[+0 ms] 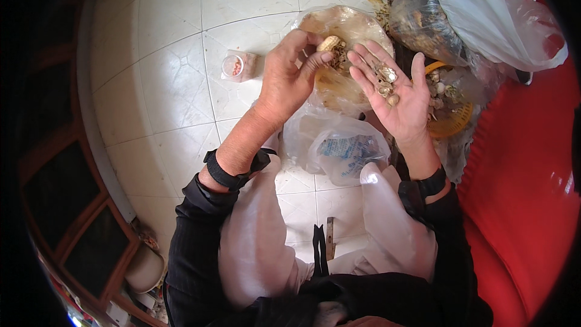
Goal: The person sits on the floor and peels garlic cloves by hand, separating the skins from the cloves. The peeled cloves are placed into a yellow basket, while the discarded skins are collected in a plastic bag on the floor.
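Between the thumb and fingers of my left hand (286, 75) is an unshelled peanut (330, 43), held over a round, plastic-lined basin (370, 22). A small pile of brown peanut debris (338, 59) lies in the basin, partly behind the peanut. My right hand (394, 104) is turned palm up at the basin's right side with its fingers spread. Broken peanut shell pieces (385, 79) rest on that palm, along with a small rounded brown piece (393, 99) that may be a kernel or shell.
A transparent plastic container (240, 67) with pinkish kernels stands on the tiled floor (170, 72). Below the basin sits a translucent plastic bag (349, 150). At right are a yellow plastic basket (454, 122), a filled bag (424, 22), a white bag (481, 13) and a red cover (522, 159).
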Tool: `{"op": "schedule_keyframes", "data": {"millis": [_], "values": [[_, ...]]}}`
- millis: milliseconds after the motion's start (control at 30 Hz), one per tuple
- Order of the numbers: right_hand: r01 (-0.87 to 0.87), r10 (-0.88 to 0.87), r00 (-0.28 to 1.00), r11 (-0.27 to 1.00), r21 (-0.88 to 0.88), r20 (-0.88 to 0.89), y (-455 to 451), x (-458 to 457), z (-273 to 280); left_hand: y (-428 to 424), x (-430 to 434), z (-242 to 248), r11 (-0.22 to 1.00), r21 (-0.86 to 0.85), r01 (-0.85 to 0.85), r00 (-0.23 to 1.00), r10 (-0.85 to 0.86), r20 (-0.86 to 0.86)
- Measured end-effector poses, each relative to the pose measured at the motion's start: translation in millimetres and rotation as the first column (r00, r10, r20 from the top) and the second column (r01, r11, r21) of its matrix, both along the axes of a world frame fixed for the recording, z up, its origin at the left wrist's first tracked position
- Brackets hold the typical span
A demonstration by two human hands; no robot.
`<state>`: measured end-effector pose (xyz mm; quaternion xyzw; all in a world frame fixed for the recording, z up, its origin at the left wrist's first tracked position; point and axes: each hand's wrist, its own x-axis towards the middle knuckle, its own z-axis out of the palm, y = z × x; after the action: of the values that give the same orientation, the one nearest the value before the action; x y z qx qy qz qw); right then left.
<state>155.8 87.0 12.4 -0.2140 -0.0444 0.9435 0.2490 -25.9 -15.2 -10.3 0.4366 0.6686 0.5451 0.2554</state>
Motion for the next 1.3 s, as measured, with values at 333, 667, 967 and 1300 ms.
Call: {"op": "schedule_keyframes", "data": {"millis": [333,667,967,1300], "values": [[0.015,-0.016,1.000,0.999,0.034,0.018,-1,-3,5,4,-1,-3,0.995,-0.101,-0.004,0.994,-0.007,-0.107],[-0.090,0.094,0.993,0.995,0.048,-0.073,-4,-6,-2,13,23,12,0.956,0.094,0.279,0.904,-0.228,-0.362],[-0.142,0.142,0.990,0.989,0.034,-0.004,-11,-9,-4,13,33,7,0.957,0.113,0.267,0.949,-0.281,0.141],[-0.345,0.268,0.867,0.931,0.120,0.419,-6,-4,-4,11,19,14,0.964,0.125,0.236,0.916,-0.178,-0.358]]}}
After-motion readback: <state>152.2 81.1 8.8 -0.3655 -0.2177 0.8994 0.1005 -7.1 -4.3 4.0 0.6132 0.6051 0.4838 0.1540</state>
